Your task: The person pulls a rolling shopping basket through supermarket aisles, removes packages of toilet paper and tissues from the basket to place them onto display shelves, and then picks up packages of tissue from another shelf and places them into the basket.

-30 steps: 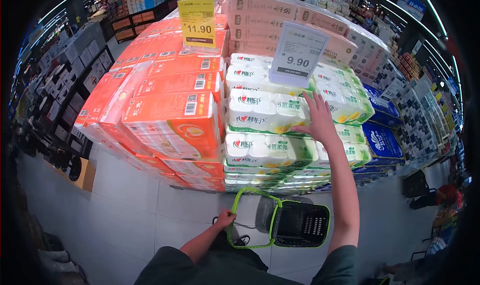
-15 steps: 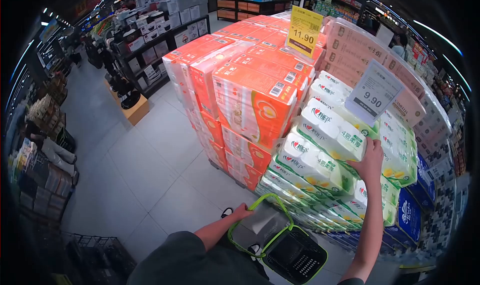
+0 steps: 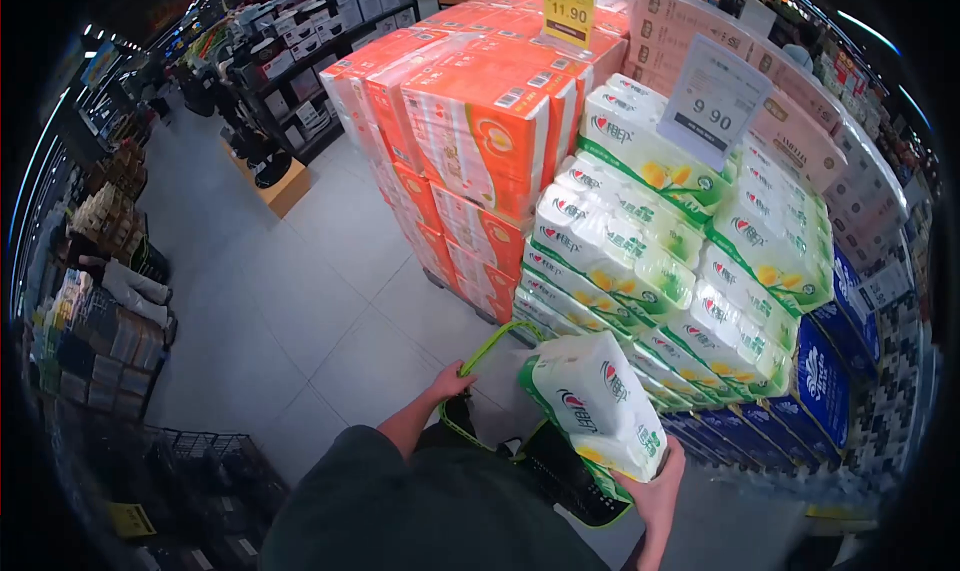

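Note:
My right hand [image 3: 658, 488] grips the lower right end of a pack of toilet paper [image 3: 590, 401], white and green in clear wrap. The pack is tilted over a black shopping basket [image 3: 562, 479] with green edging and covers much of it; whether it touches the basket I cannot tell. Closed round the basket's green handle [image 3: 484, 352], my left hand [image 3: 452, 383] is left of the pack. A stack of similar toilet paper packs [image 3: 610, 231] rises just beyond, with a white 9.90 price sign [image 3: 715, 101] standing among them.
Orange tissue packs [image 3: 480, 121] are piled high left of the toilet paper, under a yellow 11.90 sign [image 3: 569, 9]. Blue packs [image 3: 820, 381] form the lower right of the display. Tiled floor [image 3: 330, 301] runs along the left, and a dark wire rack [image 3: 210, 451] stands lower left.
My right hand has lifted a toilet paper pack off the stack and brought it down and left, over the basket. My left hand still holds the handle, slightly higher. The view has shifted downward.

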Available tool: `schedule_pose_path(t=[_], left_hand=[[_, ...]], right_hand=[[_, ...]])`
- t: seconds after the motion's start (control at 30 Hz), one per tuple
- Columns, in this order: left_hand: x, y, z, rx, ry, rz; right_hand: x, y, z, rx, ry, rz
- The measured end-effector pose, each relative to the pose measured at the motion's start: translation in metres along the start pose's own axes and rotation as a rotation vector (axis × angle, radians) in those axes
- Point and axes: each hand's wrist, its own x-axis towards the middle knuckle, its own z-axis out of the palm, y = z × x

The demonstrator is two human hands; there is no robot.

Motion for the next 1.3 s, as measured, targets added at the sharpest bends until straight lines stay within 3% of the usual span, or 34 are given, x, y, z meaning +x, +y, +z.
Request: schedule_pose_path(t=[0.07,0.33,0.47,0.6,0.8,0.9,1.07,1.17,1.3], left_hand=[[-0.016,-0.017,0.000,0.096,0.036,-0.018],[-0.047,-0.013,-0.012,0.040,-0.035,-0.118],[-0.044,0.001,-0.011,0.073,-0.074,-0.103],[-0.047,0.007,-0.012,0.139,-0.101,-0.132],[-0.069,0.025,0.001,0.100,-0.099,-0.134],[-0.069,0.026,0.005,0.104,-0.102,-0.107],[-0.075,0.035,0.007,0.128,-0.108,-0.096],[-0.074,0.034,0.006,0.091,-0.120,-0.097],[-0.073,0.039,0.008,0.121,-0.130,-0.079]], right_hand=[[-0.027,0.062,0.042,0.095,-0.043,0.143],[-0.072,0.249,0.161,-0.286,-0.160,0.999],[-0.053,0.306,0.194,-0.366,-0.383,1.197],[-0.031,0.351,0.235,-0.462,-0.598,1.202],[-0.011,0.314,0.252,-0.474,-0.848,1.114],[-0.014,0.312,0.287,-0.508,-0.720,0.991],[-0.003,0.312,0.316,-0.487,-0.715,0.931],[0.002,0.314,0.336,-0.586,-0.495,0.770],[0.013,0.309,0.342,-0.607,-0.567,0.732]])
